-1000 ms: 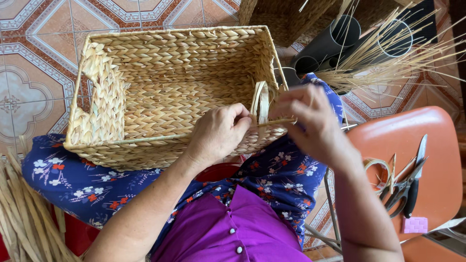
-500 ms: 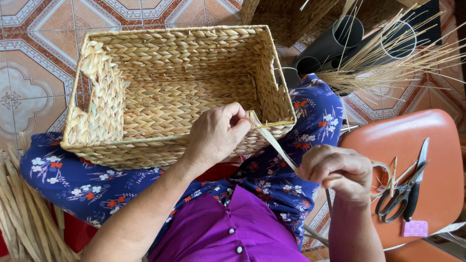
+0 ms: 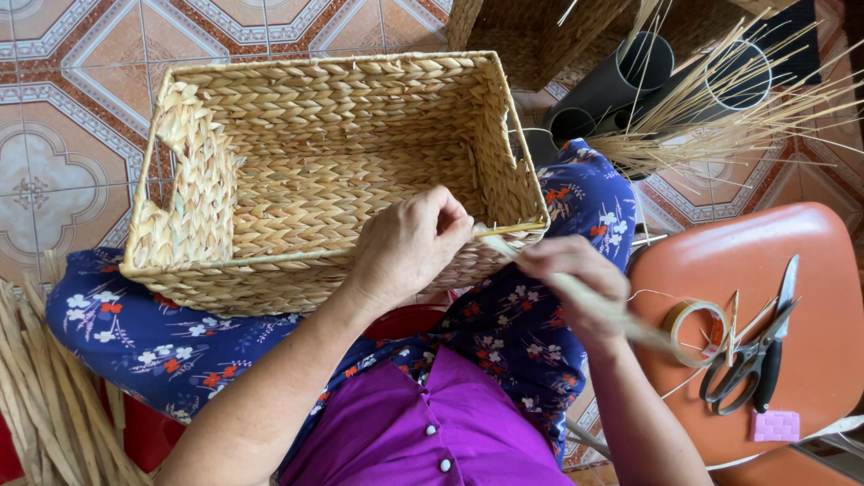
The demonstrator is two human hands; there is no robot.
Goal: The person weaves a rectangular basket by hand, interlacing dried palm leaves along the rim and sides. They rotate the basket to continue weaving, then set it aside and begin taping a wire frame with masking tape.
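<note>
A rectangular woven straw basket [image 3: 297, 171] rests on my lap, which is covered by blue floral fabric. My left hand [image 3: 409, 243] pinches the basket's near right rim, where a pale straw strand [image 3: 576, 292] leaves the weave. My right hand [image 3: 571, 279] is closed around that strand just right of the basket corner. The strand's loose end trails down to the right over an orange stool.
The orange stool [image 3: 810, 360] at right carries scissors [image 3: 751, 360], a roll of tape [image 3: 693, 328] and a small pink square. Dark tubes [image 3: 621, 81] with loose straw stalks stand behind it. A bundle of straw [image 3: 40, 396] lies at lower left on the patterned tile floor.
My right hand drew the strand away from the basket rim down to the right, then came back up near the rim, still gripping it. My left hand stayed on the rim.
</note>
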